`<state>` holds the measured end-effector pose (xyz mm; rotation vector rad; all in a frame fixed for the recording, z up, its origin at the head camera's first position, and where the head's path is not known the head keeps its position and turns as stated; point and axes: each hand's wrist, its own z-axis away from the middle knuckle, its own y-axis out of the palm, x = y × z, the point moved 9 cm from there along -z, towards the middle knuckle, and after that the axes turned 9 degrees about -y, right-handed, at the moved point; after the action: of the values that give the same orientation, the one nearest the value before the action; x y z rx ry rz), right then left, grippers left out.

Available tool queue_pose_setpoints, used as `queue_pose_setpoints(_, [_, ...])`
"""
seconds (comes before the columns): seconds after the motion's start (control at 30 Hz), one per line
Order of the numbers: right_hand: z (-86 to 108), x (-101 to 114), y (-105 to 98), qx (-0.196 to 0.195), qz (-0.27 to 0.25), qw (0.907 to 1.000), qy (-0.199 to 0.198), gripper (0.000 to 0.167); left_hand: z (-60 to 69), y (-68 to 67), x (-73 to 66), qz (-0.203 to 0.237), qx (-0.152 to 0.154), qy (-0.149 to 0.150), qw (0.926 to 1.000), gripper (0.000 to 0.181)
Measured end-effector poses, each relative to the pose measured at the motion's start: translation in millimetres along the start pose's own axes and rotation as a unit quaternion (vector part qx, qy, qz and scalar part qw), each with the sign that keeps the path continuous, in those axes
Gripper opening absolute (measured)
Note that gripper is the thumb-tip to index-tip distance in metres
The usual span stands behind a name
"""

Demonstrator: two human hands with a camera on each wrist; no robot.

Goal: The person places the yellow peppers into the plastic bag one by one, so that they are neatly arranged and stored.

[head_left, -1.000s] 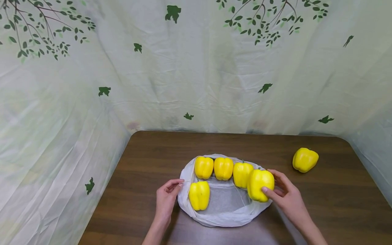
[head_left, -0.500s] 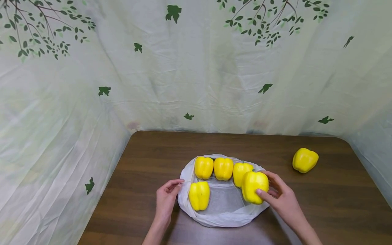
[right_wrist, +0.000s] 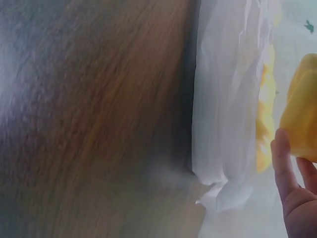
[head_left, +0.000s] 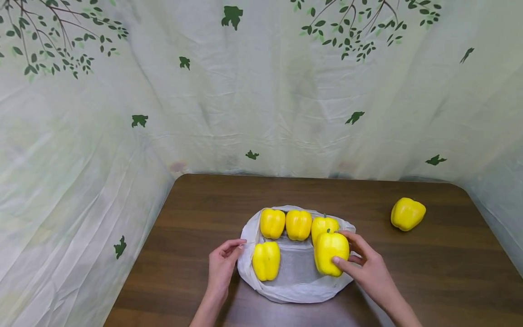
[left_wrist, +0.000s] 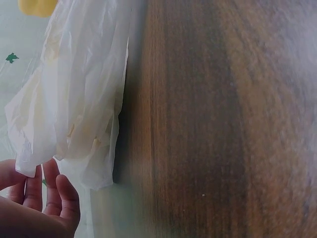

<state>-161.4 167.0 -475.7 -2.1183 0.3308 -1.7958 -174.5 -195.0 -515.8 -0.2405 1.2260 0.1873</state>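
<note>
A white plastic bag lies spread wide on the table, its mouth facing up. Inside it, yellow bell peppers stand: two along the far side, one at the far right, and one at the near left. My left hand pinches the bag's left edge between thumb and fingers; the left wrist view shows the white film at the fingertips. Over the bag's right part, my right hand grips another yellow bell pepper, which in the right wrist view appears above the bag's rim.
One more yellow bell pepper lies on its side at the table's far right. The brown wooden table ends at a pale curtain with a leaf print, which hangs behind and along both sides.
My right hand has carried its bell pepper leftward and slightly nearer, further over the bag's inside. The left hand keeps its pinch on the bag's edge.
</note>
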Motion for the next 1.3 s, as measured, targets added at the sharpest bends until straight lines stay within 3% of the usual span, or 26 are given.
queue_pose_setpoints(0.27, [0.3, 4, 10, -0.002, -0.02, 0.9996, -0.021, 0.059, -0.4, 0.8, 1.3, -0.001, 0.005, -0.005, 1.0, 0.017])
queue_pose_setpoints(0.57, [-1.5, 3, 23, 0.016, -0.022, 0.9996, -0.001, 0.06, -0.6, 1.6, 2.4, -0.004, 0.008, -0.004, 1.0, 0.018])
queue_pose_setpoints(0.9, [-3.4, 3, 33, 0.016, -0.02, 0.9996, -0.009, 0.058, 1.1, 2.1, -0.1, 0.003, 0.01, 0.003, 0.9999, 0.017])
queue_pose_setpoints(1.3, [-4.1, 3, 44, 0.025, -0.035, 0.999, -0.016, 0.059, -0.1, 1.9, 1.4, -0.018, 0.01, -0.018, 0.9996, 0.019])
